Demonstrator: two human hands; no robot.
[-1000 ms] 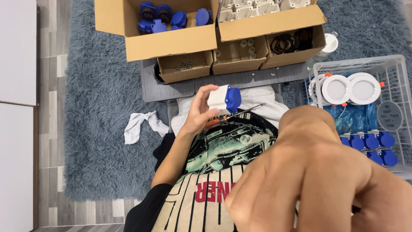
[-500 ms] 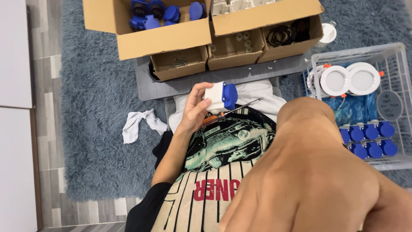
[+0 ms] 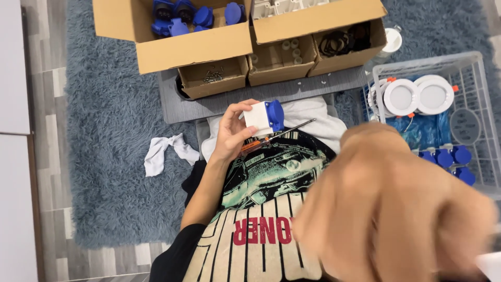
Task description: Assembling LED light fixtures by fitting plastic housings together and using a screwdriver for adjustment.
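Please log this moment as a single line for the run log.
left hand: holds white-and-blue socket and screwdriver | right hand: raised near camera, blurred | boxes ahead

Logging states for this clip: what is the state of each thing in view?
left hand: grip closed on the white box with blue cap
right hand: close to camera, blurred, grip unclear
screwdriver: lying on lap
cardboard boxes: open, parts inside
wire basket: holds round white lamps
white cloth: crumpled on rug

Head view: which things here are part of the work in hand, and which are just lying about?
In hand:
left hand
white box with blue socket
screwdriver
right hand, blurred close to the camera

Lying about:
white cloth
round white lamps
wire basket
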